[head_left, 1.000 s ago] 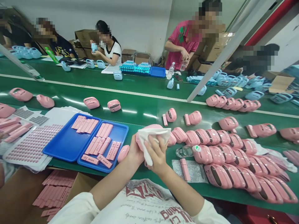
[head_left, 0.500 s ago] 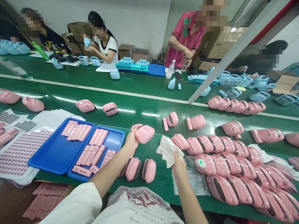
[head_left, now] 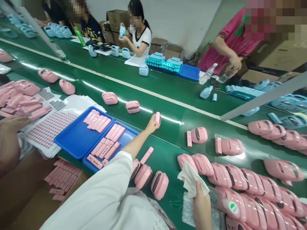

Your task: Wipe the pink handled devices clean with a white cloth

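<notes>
My left hand (head_left: 151, 125) is stretched out over the green belt, its fingers closed round a pink casing (head_left: 157, 119) with a dark side panel. My right hand (head_left: 201, 199) grips a white cloth (head_left: 192, 179) beside the rows of pink casings (head_left: 249, 179) at the right. Three pink casings, one of them the casing (head_left: 160, 185), stand near the table's front edge, with a loose pink bar (head_left: 146, 155) lying behind them. Blue trays (head_left: 72, 142) hold pink bars (head_left: 105, 147) to the left of my left arm.
Several casings stand along the belt (head_left: 165, 105). Sticker sheets (head_left: 51, 129) and a co-worker's hand (head_left: 15, 123) are at the left. Across the belt, people handle light-blue casings and a bottle; a slanted metal post (head_left: 261, 99) crosses the right side.
The view has turned left. My left hand has moved forward over the belt with a pink casing. A loose bar now shows on the table. My right hand still has the cloth.
</notes>
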Motion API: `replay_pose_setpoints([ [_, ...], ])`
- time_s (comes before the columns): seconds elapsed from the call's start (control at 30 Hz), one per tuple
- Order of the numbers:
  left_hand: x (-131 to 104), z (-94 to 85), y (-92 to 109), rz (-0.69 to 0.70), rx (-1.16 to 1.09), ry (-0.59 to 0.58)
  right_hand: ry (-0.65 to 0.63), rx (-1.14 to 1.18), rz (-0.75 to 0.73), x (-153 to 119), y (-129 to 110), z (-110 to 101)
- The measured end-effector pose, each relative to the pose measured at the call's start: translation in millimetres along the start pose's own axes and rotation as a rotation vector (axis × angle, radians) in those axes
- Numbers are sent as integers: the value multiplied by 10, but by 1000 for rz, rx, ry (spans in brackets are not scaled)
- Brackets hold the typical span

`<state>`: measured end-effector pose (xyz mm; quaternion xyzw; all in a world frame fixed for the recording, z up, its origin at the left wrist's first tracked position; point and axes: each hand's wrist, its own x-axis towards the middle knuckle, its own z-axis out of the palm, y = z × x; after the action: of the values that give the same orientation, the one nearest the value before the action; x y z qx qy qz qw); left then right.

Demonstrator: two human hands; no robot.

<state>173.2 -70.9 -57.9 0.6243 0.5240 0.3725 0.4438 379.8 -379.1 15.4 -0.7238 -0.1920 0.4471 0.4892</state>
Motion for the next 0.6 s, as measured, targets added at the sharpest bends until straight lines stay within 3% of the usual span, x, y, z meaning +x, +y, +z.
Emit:
replay_pose_setpoints([
  [0.17,-360,-153,15,-71,206,-61,26,-15,128,4,-41,25],
  [0.3,-980,-602,10,-194,425,1,63,-61,141,77,-73,-37],
  [0.43,-1718,-1117,-79,-496,688,160,31,55,128,141,3,-23],
  [0.5,-1985,-1274,-140,-611,773,193,52,124,118,162,66,27],
  [0.6,-2161,-1362,-214,-686,836,204,17,139,101,166,123,104],
])
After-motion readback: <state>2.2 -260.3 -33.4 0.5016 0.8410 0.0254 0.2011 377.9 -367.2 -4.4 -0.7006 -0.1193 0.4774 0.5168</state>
